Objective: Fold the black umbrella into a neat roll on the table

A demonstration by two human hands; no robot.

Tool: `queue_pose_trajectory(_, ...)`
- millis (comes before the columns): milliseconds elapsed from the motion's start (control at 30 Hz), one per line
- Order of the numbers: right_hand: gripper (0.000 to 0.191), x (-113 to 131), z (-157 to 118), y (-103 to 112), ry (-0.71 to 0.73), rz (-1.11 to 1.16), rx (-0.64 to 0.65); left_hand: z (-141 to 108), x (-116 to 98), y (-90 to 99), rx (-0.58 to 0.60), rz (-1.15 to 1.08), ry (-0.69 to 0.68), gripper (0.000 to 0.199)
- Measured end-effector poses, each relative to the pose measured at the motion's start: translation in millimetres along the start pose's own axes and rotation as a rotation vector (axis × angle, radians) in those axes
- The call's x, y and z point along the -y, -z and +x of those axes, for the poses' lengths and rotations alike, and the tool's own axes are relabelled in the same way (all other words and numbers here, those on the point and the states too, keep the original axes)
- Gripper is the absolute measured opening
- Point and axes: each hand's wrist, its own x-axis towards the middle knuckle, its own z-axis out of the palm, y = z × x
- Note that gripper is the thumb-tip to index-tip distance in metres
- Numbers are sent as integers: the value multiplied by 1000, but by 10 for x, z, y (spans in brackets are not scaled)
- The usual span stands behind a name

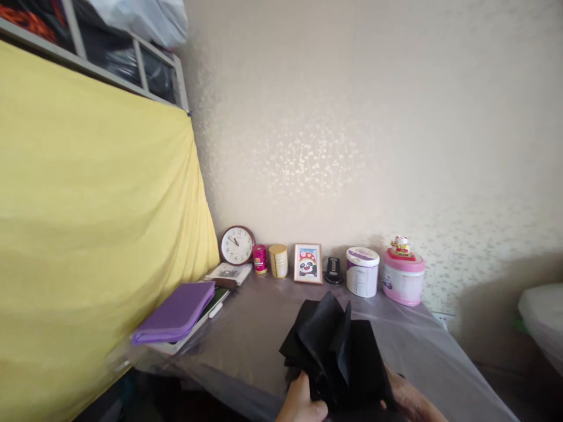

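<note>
Crumpled black fabric (329, 346) stands in stiff folds over the bench (246, 351); the left hand (301, 400) grips it at six o'clock, the right hand (407, 394) touches it at five, grip unclear.

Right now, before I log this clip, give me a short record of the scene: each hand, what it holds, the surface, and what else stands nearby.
left hand: left hand grips black fabric from below
right hand: right hand at the fabric's right side; grip unclear
surface: plastic-covered table
nearby: purple folder, wall clock, framed panda picture, white tub, pink tin
</note>
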Motion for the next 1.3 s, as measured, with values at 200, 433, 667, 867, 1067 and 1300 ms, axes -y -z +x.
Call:
queue_pose_trajectory(200,9,142,-264,132,-191,-65,167,102,161,-90,-38,237,-52,58)
queue_pose_trajectory(433,13,-120,-511,403,-265,-141,68,-59,194,14,153,213,-26,64)
queue_pose_trajectory(667,21,-266,-534,676,-44,-431,-186,-70,340,-11,35,379,-60,73)
queue_pose_trajectory(867,28,100,-489,589,289,-647,-417,-133,311,-9,-14,691,1,78)
queue_pose_trajectory(1067,28,515,-435,143,490,-710,-382,-203,227,0,-23,712,-23,70)
queue_pose_trajectory(1300,33,732,-142,-109,646,-960,-294,-195,203,-47,-31,771,40,70)
